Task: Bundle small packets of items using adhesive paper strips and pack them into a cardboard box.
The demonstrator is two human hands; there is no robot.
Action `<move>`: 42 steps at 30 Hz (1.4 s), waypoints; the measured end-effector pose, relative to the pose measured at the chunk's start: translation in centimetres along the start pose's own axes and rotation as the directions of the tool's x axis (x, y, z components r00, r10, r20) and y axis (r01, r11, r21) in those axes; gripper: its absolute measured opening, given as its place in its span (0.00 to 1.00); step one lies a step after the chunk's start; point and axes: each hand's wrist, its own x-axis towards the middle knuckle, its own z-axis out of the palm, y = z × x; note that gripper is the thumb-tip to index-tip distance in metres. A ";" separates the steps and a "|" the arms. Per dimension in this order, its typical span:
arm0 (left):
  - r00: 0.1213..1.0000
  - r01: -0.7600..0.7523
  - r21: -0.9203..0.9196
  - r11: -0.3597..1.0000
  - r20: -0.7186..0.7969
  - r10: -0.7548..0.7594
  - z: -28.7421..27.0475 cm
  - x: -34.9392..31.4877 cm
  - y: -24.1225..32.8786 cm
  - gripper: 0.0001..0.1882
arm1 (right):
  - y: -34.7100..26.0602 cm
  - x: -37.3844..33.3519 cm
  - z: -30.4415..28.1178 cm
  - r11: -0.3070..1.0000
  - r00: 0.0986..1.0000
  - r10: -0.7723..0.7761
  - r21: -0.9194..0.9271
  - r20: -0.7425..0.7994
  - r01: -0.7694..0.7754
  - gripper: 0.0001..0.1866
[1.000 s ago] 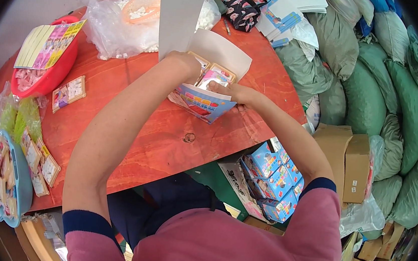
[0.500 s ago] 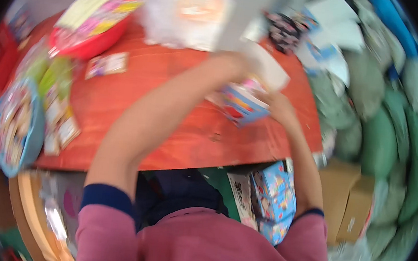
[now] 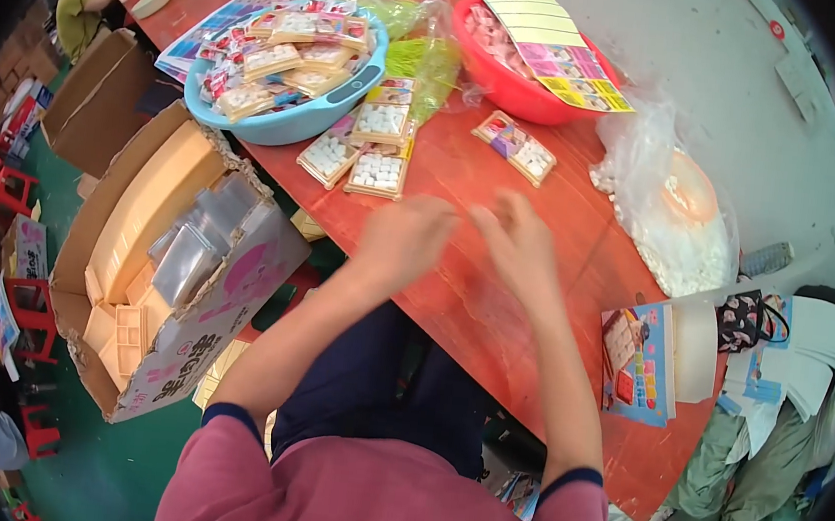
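Note:
My left hand [image 3: 408, 235] hovers over the near edge of the red table, its fingers smeared by motion; nothing shows in it. Beside it, my right hand [image 3: 519, 245] is raised above the tabletop, thumb and fingers apart, holding nothing. Just beyond them lies a single small tray pack [image 3: 515, 148] with white pieces and a purple band. Nearest my left hand are several similar packs [image 3: 378, 171], some overlapping. Behind these stands a light blue basin [image 3: 353, 94] heaped with wrapped packs. To the right, blue printed card packaging [image 3: 641, 362] lies next to a white sheet [image 3: 693, 352].
A red basin [image 3: 543, 110] holds pink packets and printed sheets. White pieces spill from a clear bag [image 3: 685, 251]. An open carton [image 3: 233, 293] of beige trays stands left of the table. Sacks [image 3: 770, 460] lie at right. Another person [image 3: 85, 8] sits far left.
The view has swung left, bringing the carton and basins closer in. The blue printed box that was between my hands is out of them, and both hands are now apart above the table.

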 end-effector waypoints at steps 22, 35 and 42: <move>0.780 0.624 -0.139 0.769 0.049 -0.624 -3.7 0.6 -9.3 0.27 | 1.7 9.7 6.7 0.652 0.918 0.257 0.647 0.301 -0.395 0.17; 0.812 0.515 0.323 0.794 0.112 -0.572 -2.1 6.7 -8.4 0.34 | 10.6 16.3 -1.6 0.969 0.992 0.083 -0.225 -0.095 -0.102 0.16; 0.753 0.572 0.359 0.738 0.127 -0.645 -3.2 6.8 -9.6 0.37 | 8.4 17.5 0.0 0.844 0.939 0.244 -0.530 0.242 -0.083 0.57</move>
